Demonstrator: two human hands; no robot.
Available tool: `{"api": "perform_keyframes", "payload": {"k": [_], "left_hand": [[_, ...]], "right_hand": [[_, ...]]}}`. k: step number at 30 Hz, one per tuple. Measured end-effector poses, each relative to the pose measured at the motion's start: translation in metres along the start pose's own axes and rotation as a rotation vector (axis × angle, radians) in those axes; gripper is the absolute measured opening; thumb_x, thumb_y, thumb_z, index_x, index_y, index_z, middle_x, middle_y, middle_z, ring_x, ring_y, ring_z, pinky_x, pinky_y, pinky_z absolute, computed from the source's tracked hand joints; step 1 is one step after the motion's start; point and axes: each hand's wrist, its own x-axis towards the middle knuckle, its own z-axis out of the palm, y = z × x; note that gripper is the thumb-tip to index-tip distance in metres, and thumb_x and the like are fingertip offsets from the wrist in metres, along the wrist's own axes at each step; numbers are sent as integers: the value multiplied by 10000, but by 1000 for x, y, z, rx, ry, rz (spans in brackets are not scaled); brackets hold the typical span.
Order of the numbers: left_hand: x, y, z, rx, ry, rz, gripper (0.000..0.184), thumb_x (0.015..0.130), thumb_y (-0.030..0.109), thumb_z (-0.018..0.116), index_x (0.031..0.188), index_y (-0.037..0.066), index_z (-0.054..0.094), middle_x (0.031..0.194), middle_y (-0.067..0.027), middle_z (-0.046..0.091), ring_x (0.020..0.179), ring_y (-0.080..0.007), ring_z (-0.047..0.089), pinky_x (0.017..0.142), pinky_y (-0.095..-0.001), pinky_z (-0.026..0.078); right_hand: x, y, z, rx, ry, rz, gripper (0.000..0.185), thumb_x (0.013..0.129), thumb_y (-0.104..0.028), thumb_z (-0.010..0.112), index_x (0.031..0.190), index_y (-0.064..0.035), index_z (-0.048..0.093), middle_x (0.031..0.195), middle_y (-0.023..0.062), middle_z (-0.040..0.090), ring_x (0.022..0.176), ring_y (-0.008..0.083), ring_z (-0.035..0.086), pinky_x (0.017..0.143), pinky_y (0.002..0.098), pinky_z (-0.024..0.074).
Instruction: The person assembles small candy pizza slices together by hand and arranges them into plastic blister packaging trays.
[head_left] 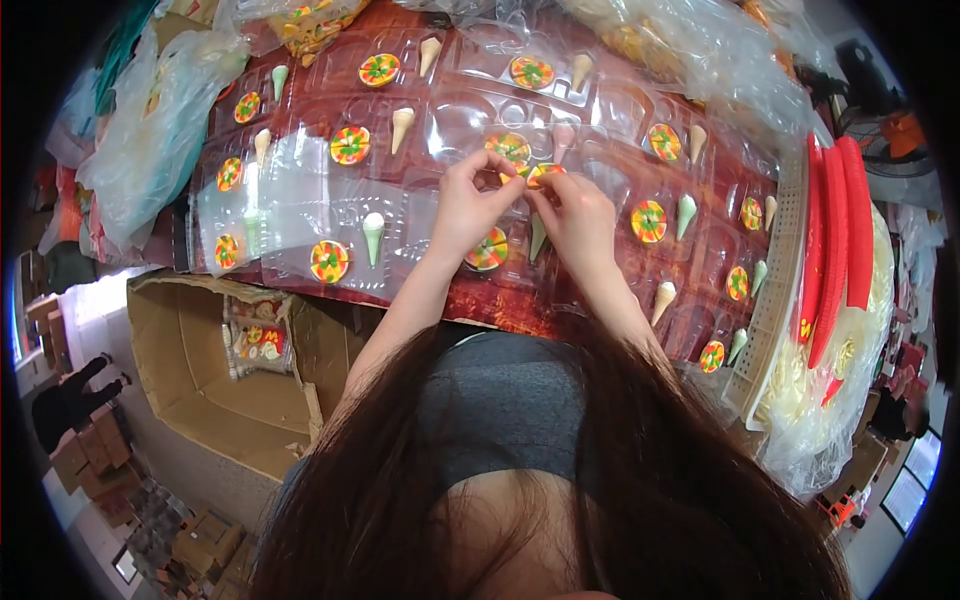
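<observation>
Over the middle of the table, my left hand (pixel 474 202) and my right hand (pixel 580 218) meet with bent fingers. Pinched between their fingertips is a toy pizza (pixel 546 171), partly covered by the fingers. Just beyond them a round toy pizza (pixel 508 148) and a pink toy ice cream cone (pixel 563 140) lie in a clear plastic tray. Another toy pizza (pixel 487 250) is below my left wrist. A green cone (pixel 538 238) lies beside my right hand, partly hidden by it.
Clear plastic trays (pixel 290 205) with several toy pizzas and cones cover the dark red tabletop (pixel 500 308). An open cardboard box (pixel 200 390) stands at the left front. A cream plastic basket (pixel 775 300) and red curved pieces (pixel 830 240) are at the right. Plastic bags (pixel 690 60) line the back.
</observation>
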Motion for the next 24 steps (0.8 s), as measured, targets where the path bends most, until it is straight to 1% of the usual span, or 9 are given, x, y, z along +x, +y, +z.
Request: {"api": "perform_keyframes", "payload": {"k": [2, 6, 7, 11, 17, 21, 22, 24], "left_hand": [[1, 1, -1, -1, 2, 6, 127, 768, -24, 654, 862, 36, 592, 770, -1, 592, 668, -56, 541, 605, -163, 434], [0, 3, -1, -5, -13, -34, 126, 771, -26, 650, 862, 36, 590, 785, -7, 597, 675, -59, 549, 618, -165, 445], [0, 2, -2, -6, -12, -33, 126, 771, -26, 650, 862, 36, 590, 785, -7, 597, 675, -59, 549, 618, -165, 445], [2, -1, -1, -19, -34, -37, 122, 775, -32, 642, 861, 35, 586, 800, -13, 600, 686, -66, 566, 623, -168, 452], [3, 1, -7, -51, -74, -58, 142, 781, -32, 644, 891, 33, 583, 828, -21, 610, 695, -77, 582, 639, -175, 470], [3, 10, -14, -426, -168, -215, 178, 783, -26, 658, 932, 29, 577, 852, -29, 623, 718, -87, 597, 670, -186, 492], [3, 12, -13, -426, -171, -216, 178, 783, -26, 658, 932, 29, 577, 852, -29, 623, 718, -87, 597, 670, -186, 492], [3, 15, -11, -445, -203, -188, 195, 780, -34, 664, 942, 26, 573, 861, -37, 627, 727, -90, 600, 682, -191, 499]], "right_hand": [[1, 0, 0, 6, 7, 8, 87, 741, -68, 680, 814, -43, 639, 758, 61, 594, 608, 257, 563, 587, 333, 466], [-2, 2, -13, 240, -44, 99, 65, 739, -58, 675, 784, -35, 633, 770, 67, 598, 614, 262, 562, 591, 338, 466], [-2, 3, -12, 239, -45, 98, 65, 739, -58, 675, 784, -35, 633, 770, 67, 598, 614, 262, 562, 591, 338, 466], [-8, 10, -6, 66, -38, 2, 59, 745, -44, 668, 794, -34, 637, 788, 64, 608, 619, 242, 568, 583, 314, 463], [-3, 6, -2, 65, -49, 10, 78, 752, -26, 657, 830, -31, 658, 785, 60, 612, 608, 217, 564, 572, 292, 457], [9, -8, -13, 601, 4, 304, 151, 757, -32, 654, 907, -34, 671, 783, 68, 624, 601, 199, 562, 563, 281, 451], [9, -7, -14, 599, 7, 306, 151, 757, -32, 654, 907, -34, 671, 783, 68, 624, 601, 199, 562, 563, 281, 451], [10, -3, -16, 710, -40, 327, 188, 758, -44, 659, 945, -42, 668, 780, 69, 625, 600, 196, 561, 563, 283, 452]]}}
